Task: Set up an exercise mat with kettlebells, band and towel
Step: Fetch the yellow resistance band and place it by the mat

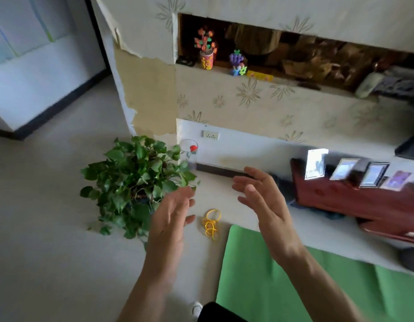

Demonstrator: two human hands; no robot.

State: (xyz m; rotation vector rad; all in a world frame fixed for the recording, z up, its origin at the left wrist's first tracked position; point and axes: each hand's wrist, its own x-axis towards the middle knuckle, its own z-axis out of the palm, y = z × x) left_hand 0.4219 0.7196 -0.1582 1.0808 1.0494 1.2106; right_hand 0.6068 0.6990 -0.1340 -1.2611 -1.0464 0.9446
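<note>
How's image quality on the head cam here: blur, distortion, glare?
Head view: wide-angle bending tilts the walls and alcove; soft throughout, with smear on the picture frames at right; glare off the leftmost frame; left hand and right hand slightly blurred, both open and empty; yellow band and green mat readable; light even, shadows faint.

Head cam, fwd-down, near floor (50,228).

A lived-in home: patterned wallpaper (248,94), a wall niche (282,54) of craft ornaments, framed photos (345,169) on a wooden cabinet (341,198), a potted plant (134,182) on the floor.
</note>
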